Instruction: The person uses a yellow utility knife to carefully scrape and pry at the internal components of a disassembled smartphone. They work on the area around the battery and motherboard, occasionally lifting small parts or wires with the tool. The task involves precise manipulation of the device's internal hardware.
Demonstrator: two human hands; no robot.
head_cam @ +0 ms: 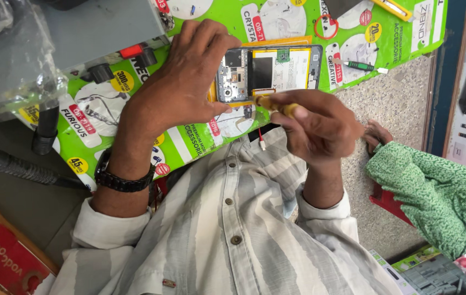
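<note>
The opened grey smartphone with its back cover removed was found lying on the green printed poster mat, far from the wearer's striped shirt. It was steadied at its left end by the left hand, fingers curled narrowly around it. A yellow-handled screwdriver was pinched in the right hand, tip at the phone's near edge. A green-sleeved co-worker's hand rested on the speckled counter at right.

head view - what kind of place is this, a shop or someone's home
Most likely a phone repair counter in a small shop. An opened smartphone lies with its back off, the right hand works on it with a yellow-handled screwdriver, and a green accessory advertising mat covers the counter.
</note>
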